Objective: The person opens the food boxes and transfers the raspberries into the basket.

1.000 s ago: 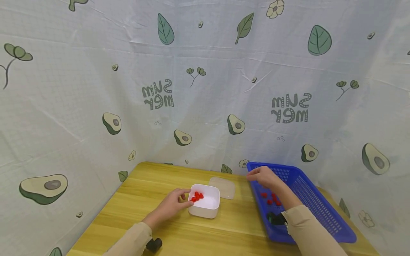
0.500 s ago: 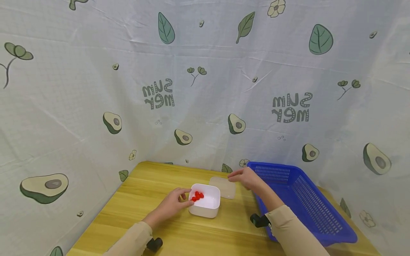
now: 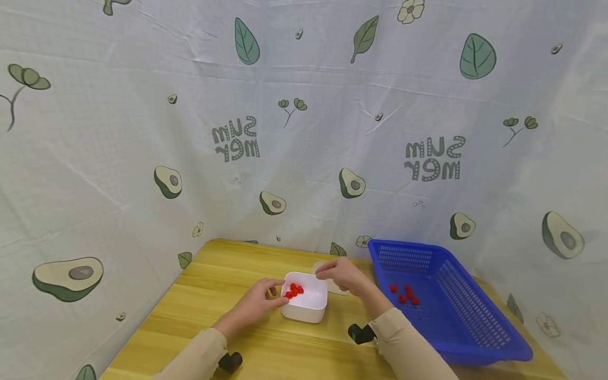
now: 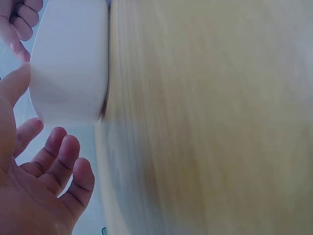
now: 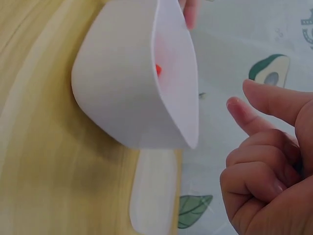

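Observation:
A white square plastic box (image 3: 305,313) stands on the table with several small red pieces (image 3: 294,290) in its left part. My left hand (image 3: 256,302) holds it at the left, thumb near the front and index finger further back; in the left wrist view its other fingers (image 4: 66,152) curve free below the box. My right hand (image 3: 345,275) hovers at the box's back right rim. In the right wrist view that hand (image 5: 269,161) has thumb and index finger close together, remaining fingers curled in. I cannot tell whether something small sits between those fingertips.
Behind the box lies a pale flat lid (image 3: 338,288), partly covered by my right hand. A blue perforated basket (image 3: 446,338) stands to the right, with several red pieces (image 3: 408,293) in it. A printed curtain (image 3: 304,158) hangs behind the wooden table (image 3: 285,351).
My right hand has moved left from above the blue basket, past the lid, to the box's rim. The basket's red pieces show uncovered now. My left hand has kept its place.

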Motion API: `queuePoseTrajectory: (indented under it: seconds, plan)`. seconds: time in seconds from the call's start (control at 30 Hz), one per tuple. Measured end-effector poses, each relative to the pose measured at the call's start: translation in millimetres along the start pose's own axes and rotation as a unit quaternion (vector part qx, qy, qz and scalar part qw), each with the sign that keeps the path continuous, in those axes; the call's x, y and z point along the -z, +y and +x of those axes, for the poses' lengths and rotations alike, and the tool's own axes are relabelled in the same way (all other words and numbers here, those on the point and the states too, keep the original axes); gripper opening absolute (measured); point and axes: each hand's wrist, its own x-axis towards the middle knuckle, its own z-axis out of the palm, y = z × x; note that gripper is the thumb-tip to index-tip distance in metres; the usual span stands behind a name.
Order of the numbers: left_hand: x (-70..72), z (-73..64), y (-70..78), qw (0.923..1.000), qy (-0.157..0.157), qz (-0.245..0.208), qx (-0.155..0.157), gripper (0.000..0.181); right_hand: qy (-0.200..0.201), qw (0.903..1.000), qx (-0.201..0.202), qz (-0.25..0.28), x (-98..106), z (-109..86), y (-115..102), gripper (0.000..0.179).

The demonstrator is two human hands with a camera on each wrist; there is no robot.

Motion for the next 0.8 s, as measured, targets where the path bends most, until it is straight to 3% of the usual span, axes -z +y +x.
queuePoseTrajectory:
  seconds: [0.3, 0.57, 0.8]
  plan:
    - [0.7, 0.6, -0.1, 1.0000, -0.005, 0.003, 0.004, 0.056, -0.009, 0.9993, -0.006, -0.036, -25.6, 8.6, 1.9, 0.022]
    - [0.0, 1.7, -1.6, 0.9999, -0.008, -0.001, 0.009, 0.056, -0.030, 0.9992, 0.014, -0.022, -39.7, 12.3, -0.2, 0.023]
    - [0.0, -0.4, -1.3, 1.0000, -0.007, 0.002, 0.006, 0.057, -0.034, 0.9979, 0.023, -0.050, -54.8, 15.6, -4.5, 0.020]
